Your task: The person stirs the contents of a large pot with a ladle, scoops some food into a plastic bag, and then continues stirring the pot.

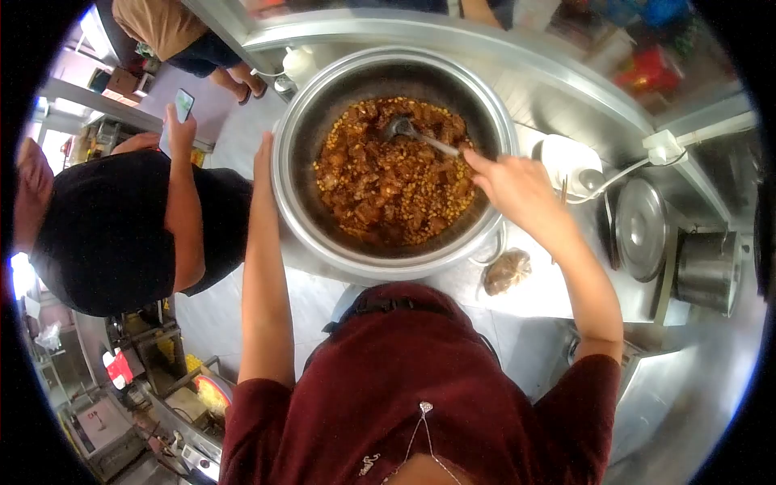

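A big round metal pot [493, 121] stands in front of me, holding dark brown stewed chunks with yellow beans or kernels [388, 190]. My right hand [513, 190] is closed around the handle end of a metal ladle [436, 144] at the pot's right side. The ladle's bowl rests in the stew near the middle. At the pot's left outer side, my left hand [265, 158] points upward with its fingers straight along the wall, seen nearly edge-on. Part of that hand is hidden, and it holds nothing that I can see.
A knotted bag of brown food [508, 272] lies on the counter beside the pot's side handle [491, 249]. Farther right are a white container [570, 162], a round lid [641, 230] and a steel pot [707, 271]. On my left, a person in black [113, 230] holds a phone [184, 105].
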### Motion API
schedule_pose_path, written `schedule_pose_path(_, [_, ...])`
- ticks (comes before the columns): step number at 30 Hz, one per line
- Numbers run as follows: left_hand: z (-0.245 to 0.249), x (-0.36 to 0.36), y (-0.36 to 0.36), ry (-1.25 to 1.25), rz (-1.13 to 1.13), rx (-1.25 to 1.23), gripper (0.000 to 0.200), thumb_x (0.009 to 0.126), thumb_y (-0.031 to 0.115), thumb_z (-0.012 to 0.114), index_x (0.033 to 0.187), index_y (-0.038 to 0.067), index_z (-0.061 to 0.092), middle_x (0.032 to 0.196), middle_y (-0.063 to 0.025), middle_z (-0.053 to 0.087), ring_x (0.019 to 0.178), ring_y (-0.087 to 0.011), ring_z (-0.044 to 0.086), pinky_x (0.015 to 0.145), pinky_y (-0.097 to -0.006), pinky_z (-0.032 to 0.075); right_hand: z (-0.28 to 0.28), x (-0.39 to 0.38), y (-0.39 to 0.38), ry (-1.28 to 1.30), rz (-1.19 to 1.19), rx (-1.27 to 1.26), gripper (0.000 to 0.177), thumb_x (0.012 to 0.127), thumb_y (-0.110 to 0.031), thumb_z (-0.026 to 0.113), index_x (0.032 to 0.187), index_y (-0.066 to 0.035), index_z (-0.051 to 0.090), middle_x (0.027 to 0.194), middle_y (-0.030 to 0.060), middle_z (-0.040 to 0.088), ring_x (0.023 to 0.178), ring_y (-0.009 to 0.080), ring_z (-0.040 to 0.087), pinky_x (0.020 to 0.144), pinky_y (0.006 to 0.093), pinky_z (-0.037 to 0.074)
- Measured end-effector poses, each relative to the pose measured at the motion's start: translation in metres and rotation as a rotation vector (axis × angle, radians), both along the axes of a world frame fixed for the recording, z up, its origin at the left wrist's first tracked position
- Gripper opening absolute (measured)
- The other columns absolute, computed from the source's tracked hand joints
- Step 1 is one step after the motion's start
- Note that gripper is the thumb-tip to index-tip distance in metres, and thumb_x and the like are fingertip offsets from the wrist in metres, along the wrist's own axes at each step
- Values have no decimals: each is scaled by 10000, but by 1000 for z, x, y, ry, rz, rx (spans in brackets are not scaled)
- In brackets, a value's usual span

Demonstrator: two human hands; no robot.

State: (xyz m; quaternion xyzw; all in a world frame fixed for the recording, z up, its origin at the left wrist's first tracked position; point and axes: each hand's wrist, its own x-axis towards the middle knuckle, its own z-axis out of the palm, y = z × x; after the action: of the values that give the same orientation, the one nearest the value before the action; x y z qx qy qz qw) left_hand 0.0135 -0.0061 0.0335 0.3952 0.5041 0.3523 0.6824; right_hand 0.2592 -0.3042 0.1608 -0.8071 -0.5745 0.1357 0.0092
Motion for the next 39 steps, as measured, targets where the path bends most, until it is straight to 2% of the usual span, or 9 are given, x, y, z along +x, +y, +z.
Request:
schedule_pose_path(4, [0,-1,-2,-6,24,4,552,900,508,414,1190,57,545,1030,-118,587,859,-201,592,709,-342,503,34,-2,-23,-62,79,36,359,817,-206,598,1165,-121,587,682,164,602,634,302,598,622,393,479])
schedule_pose_path(11, [0,2,-2,-14,13,4,555,899,510,413,1192,57,544,1035,-119,586,866,-202,591,714,-343,502,-27,20,27,399,-185,189,349,903,-206,497,1211,-44,522,731,142,640,553,247,589,606,337,488])
schedule_pose_path(17, [3,0,-2,-10,29,18,557,898,512,413,1193,58,543,1039,-119,585,871,-203,591,718,-344,501,-31,-26,77,399,-53,-92,243,916,-143,438,1044,40,534,674,129,562,597,220,579,494,335,492])
schedule_pose_path(21, [5,1,-1,-13,34,21,559,898,513,412,1194,58,542,1042,-120,584,875,-204,590,720,-345,501,-25,-59,52,214,315,-219,336,887,-27,405,1198,89,453,604,105,518,543,178,550,417,304,448])
schedule_pose_path(25, [6,-1,1,-24,44,28,560,898,515,412,1195,58,542,1045,-120,583,879,-204,590,723,-346,500,-13,-41,16,-152,344,-48,437,858,-129,546,1283,-74,459,544,57,466,440,125,441,381,253,357])
schedule_pose_path(27, [5,-1,1,-24,44,27,561,897,515,412,1196,58,542,1047,-120,582,881,-205,590,724,-346,500,-9,-15,8,-20,250,58,405,846,-153,573,1246,-141,513,520,31,457,448,126,443,383,242,349])
schedule_pose_path(30, [5,0,1,-24,46,22,562,897,516,411,1197,58,541,1049,-121,582,884,-205,589,726,-346,500,23,3,-9,-105,314,300,378,850,-214,576,1222,-158,536,570,32,495,468,124,443,387,235,346])
schedule_pose_path(34, [5,2,3,-32,45,18,564,897,518,411,1198,58,541,1052,-121,581,888,-206,589,729,-347,499,29,-28,-1,-24,219,-46,367,859,-224,560,1213,-132,544,601,72,548,495,164,499,442,305,412])
schedule_pose_path(39, [7,0,2,-22,39,16,566,896,519,411,1199,58,540,1055,-122,580,893,-206,588,732,-348,498,-9,-30,20,-1,234,34,346,887,-217,515,1219,-121,539,581,89,543,486,175,509,470,310,433])
